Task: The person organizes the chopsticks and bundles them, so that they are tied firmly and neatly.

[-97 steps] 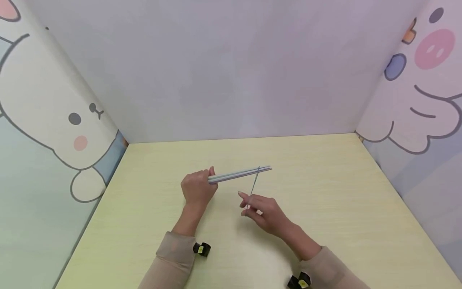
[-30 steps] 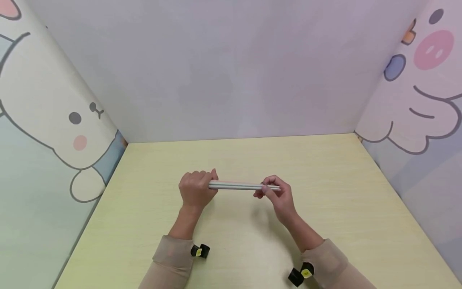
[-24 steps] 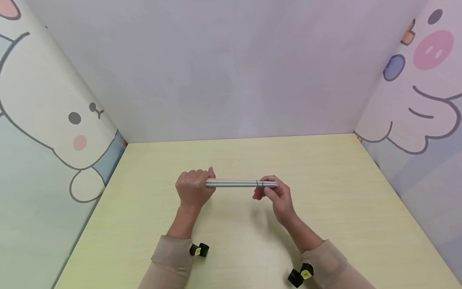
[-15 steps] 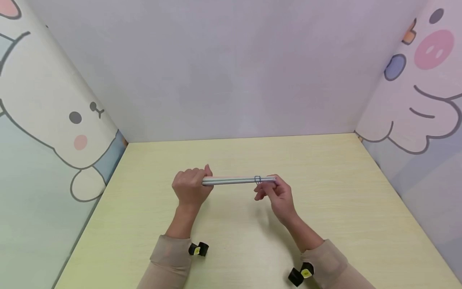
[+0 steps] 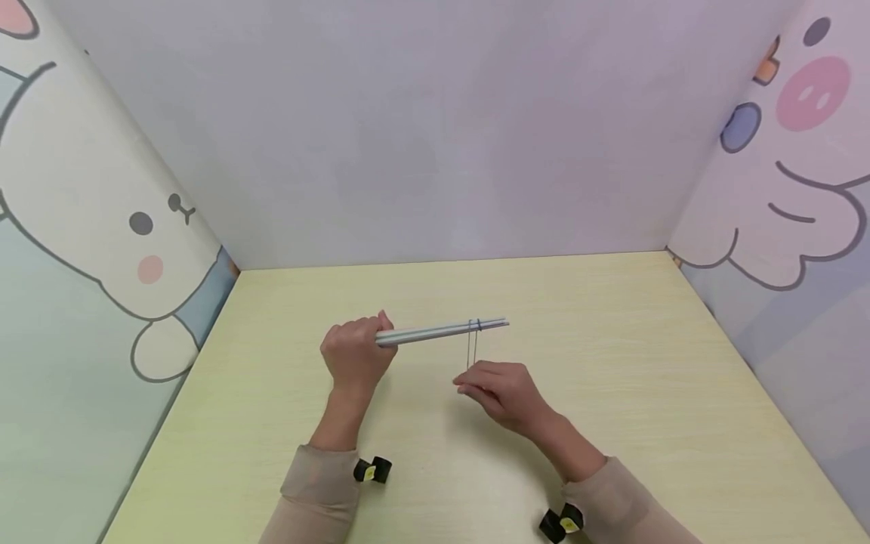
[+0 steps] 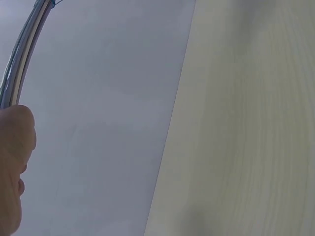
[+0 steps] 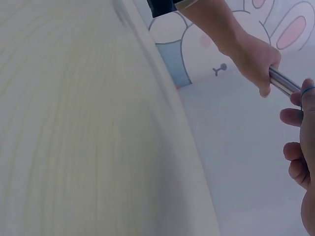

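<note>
My left hand (image 5: 356, 351) grips a bundle of pale chopsticks (image 5: 435, 332) by the thick end, the narrow tips pointing right above the table. A thin bluish-grey rubber band (image 5: 469, 346) wraps the bundle near those tips. My right hand (image 5: 506, 393) pinches the band's loose loop and draws it down toward me, so two taut strands run between fingers and bundle. In the left wrist view, the chopsticks (image 6: 25, 59) rise from the left fist, with the band at their upper end. The right wrist view has the right fingers (image 7: 309, 132) overlapping part of the chopsticks.
Beneath the hands is a pale yellow wood-grain table (image 5: 646, 378). A plain greyish-lilac wall (image 5: 435, 151) stands behind it, and panels with cartoon animals (image 5: 102, 189) flank both sides. Each sleeve cuff carries a small black camera (image 5: 372, 470).
The right hand has left the chopstick tips and moved down and left, stretching the band out into a loop. The left hand has shifted slightly left, and the tips now tilt away.
</note>
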`<state>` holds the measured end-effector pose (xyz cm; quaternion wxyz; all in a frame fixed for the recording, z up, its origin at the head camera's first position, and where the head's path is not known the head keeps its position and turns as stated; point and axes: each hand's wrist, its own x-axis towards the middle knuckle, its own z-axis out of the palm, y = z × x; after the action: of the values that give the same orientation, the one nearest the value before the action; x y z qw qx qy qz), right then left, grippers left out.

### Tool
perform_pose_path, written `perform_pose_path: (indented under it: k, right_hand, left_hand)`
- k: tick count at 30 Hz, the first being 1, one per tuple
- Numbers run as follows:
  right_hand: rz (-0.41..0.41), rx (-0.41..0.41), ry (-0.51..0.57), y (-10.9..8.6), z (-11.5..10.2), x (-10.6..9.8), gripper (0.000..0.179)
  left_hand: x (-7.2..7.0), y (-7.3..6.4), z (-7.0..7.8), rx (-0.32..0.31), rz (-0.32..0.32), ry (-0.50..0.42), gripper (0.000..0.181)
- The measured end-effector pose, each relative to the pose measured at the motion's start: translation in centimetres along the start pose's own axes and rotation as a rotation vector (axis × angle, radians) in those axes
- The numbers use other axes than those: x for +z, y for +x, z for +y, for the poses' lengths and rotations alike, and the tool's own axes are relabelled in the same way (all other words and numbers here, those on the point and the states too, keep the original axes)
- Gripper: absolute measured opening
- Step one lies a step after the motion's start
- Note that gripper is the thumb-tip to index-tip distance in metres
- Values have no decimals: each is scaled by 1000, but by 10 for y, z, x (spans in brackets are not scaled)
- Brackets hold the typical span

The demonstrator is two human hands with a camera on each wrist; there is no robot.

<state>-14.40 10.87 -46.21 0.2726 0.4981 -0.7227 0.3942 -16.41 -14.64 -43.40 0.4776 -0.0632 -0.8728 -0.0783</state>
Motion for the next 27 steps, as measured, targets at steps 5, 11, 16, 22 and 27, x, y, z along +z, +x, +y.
perform_pose_path:
  k: [5, 11, 16, 22, 27]
  right_hand:
    - [32, -98, -19, 5, -6, 5, 44]
    - [221, 92, 273, 0, -14, 18, 68]
    - [518, 299, 392, -1, -28, 25, 53]
    - [684, 753, 557, 8, -43, 26, 46]
    - [616, 976, 700, 13, -37, 22, 43]
  left_hand:
    - [0, -2, 1, -7, -18, -24, 42]
    - [1, -2, 3, -25, -19, -39, 42]
    - [0, -1, 4, -11, -22, -21, 42]
    - [2, -3, 6, 1, -9, -7, 41]
    - [2, -4, 9, -10, -2, -34, 40]
